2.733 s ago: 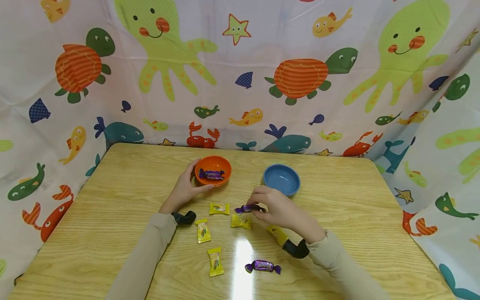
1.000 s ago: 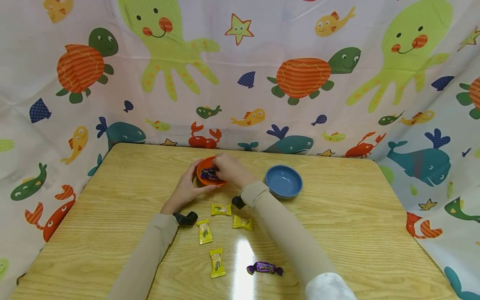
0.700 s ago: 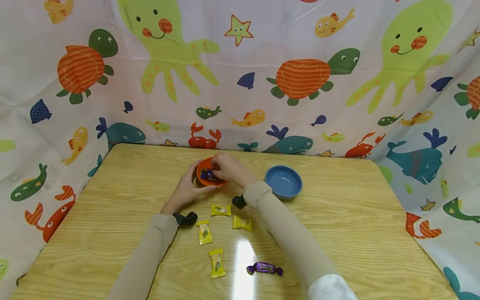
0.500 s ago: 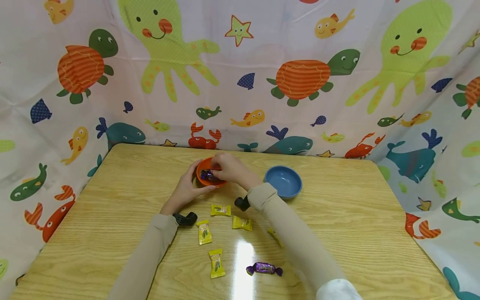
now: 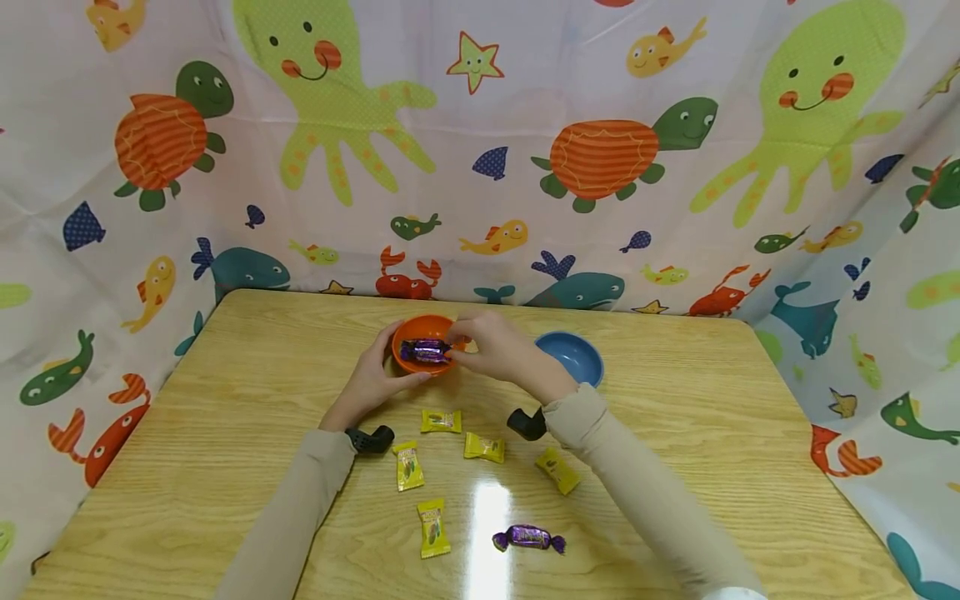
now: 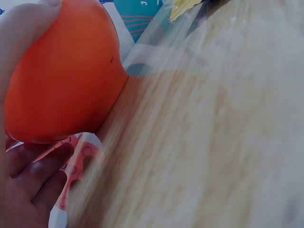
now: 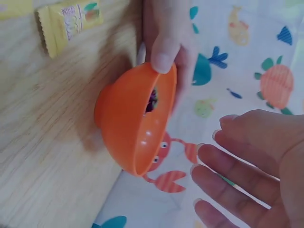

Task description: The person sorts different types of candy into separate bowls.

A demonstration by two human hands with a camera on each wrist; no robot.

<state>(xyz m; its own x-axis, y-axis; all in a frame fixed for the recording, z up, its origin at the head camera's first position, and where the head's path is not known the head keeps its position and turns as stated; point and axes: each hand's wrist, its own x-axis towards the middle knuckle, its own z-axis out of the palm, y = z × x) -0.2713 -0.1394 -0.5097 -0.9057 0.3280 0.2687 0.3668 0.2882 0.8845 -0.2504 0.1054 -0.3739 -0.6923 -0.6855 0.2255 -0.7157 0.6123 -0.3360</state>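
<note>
My left hand [image 5: 377, 373] holds the orange bowl [image 5: 429, 323] from its left side, thumb at the near rim and fingers curved round behind. In the left wrist view the bowl's outer wall [image 6: 66, 71] stands between thumb and fingers. Purple-wrapped candies [image 5: 425, 351] lie inside the bowl; how many is hard to tell. At the bowl's right rim is my right hand [image 5: 504, 350]. The right wrist view shows that right hand [image 7: 251, 171] with loosely spread fingers, nothing between them, apart from the bowl.
A blue bowl [image 5: 577, 357] stands to the right, partly behind my right hand. Several yellow-wrapped candies, such as one [image 5: 483, 447] near the middle, lie scattered on the wooden table [image 5: 675, 417]. One purple candy [image 5: 529, 537] lies near the front. A patterned curtain [image 5: 525, 108] rises behind.
My right hand carried a purple candy from the table into the orange bowl, let go, and has drawn back right. The left hand stayed on the bowl.
</note>
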